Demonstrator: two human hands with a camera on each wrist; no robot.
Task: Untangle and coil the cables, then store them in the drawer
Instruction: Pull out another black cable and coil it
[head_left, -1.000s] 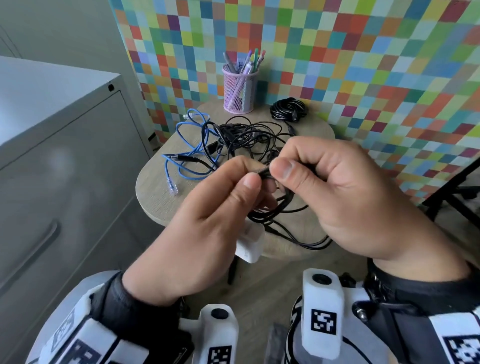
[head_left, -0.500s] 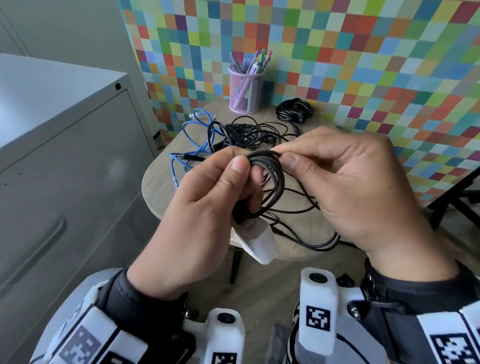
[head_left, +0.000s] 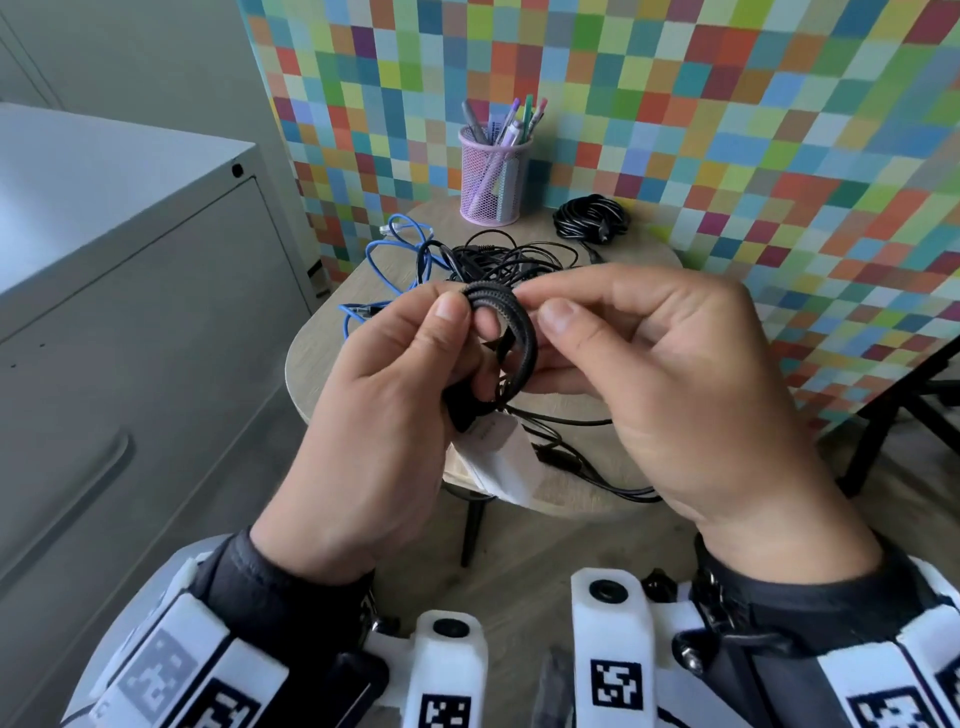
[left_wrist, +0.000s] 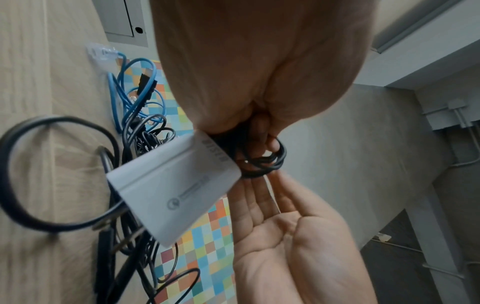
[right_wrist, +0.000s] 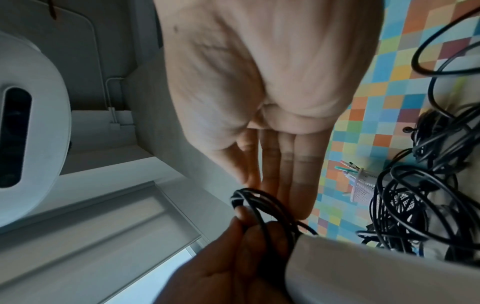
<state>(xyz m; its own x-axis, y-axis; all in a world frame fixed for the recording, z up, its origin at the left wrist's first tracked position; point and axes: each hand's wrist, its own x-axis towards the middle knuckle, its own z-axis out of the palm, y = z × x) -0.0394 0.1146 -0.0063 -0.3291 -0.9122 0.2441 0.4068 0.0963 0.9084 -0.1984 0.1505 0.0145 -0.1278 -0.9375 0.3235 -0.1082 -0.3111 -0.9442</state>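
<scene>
- The left hand (head_left: 374, 410) pinches a small coil of black braided cable (head_left: 511, 332) between thumb and fingers, with the white rectangular charger block (head_left: 501, 457) hanging just below the grip; both are held up above the round wooden tabletop (head_left: 322, 358).
- The right hand (head_left: 670, 395) is mostly open: in the wrist views its fingers lie nearly straight beside the coil, and in the head view thumb and forefinger tip meet the top of the loops. Whether they actually nip a strand I cannot tell.
- To do this step well, keep the left pinch fixed where the loops cross, so they cannot spring apart.
- Let the right hand feed the free end round in loops of the same size as those already made, without twisting the braid.
- Mind the dangling charger; its weight probably tugs the coil, so tuck it against the palm.
- The loose tangle of thin black cables (head_left: 498, 265) and the blue network cable (head_left: 395, 260) lie uncoiled on the tabletop; a coiled black bundle (head_left: 589, 218) sits beside the pink mesh pen cup (head_left: 493, 182).
- The grey metal cabinet drawer (head_left: 130, 364) to the left looks closed, so storing calls for a free hand.
</scene>
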